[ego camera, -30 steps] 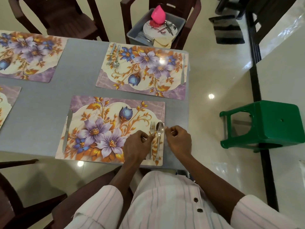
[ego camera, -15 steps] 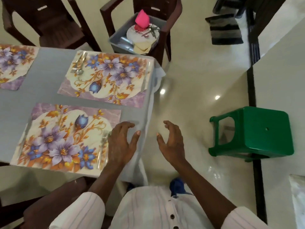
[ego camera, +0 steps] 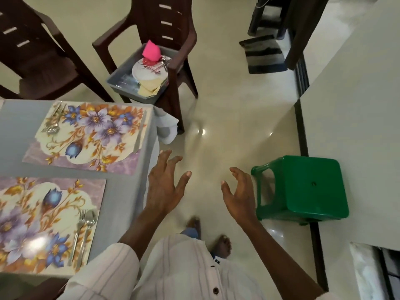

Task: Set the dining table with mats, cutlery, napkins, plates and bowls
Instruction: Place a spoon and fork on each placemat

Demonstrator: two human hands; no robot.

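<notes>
On the near mat [ego camera: 43, 224], fork [ego camera: 79, 226] and spoon [ego camera: 89, 221] lie side by side at its right edge, so we judge cutlery done here; plates, bowls, napkins not yet laid. Our left hand [ego camera: 164, 187] and right hand [ego camera: 240, 191] hover just off the table [ego camera: 127, 191] edge over the floor [ego camera: 227, 126], fingers spread loose, gripping nothing. Next we need a reach to the grey tub [ego camera: 120, 80] on the chair [ego camera: 173, 37]: white plate [ego camera: 147, 72], pink napkin [ego camera: 151, 51], yellow napkins [ego camera: 149, 87], spare cutlery [ego camera: 163, 61] inside.

Your near mat [ego camera: 49, 213] is cut off by the left edge, so you cannot see its left side. In the grey tray [ego camera: 124, 93] the cutlery [ego camera: 162, 61] beside the pink thing [ego camera: 151, 50] is too small to count. Your feet [ego camera: 221, 245] are blurred.
</notes>
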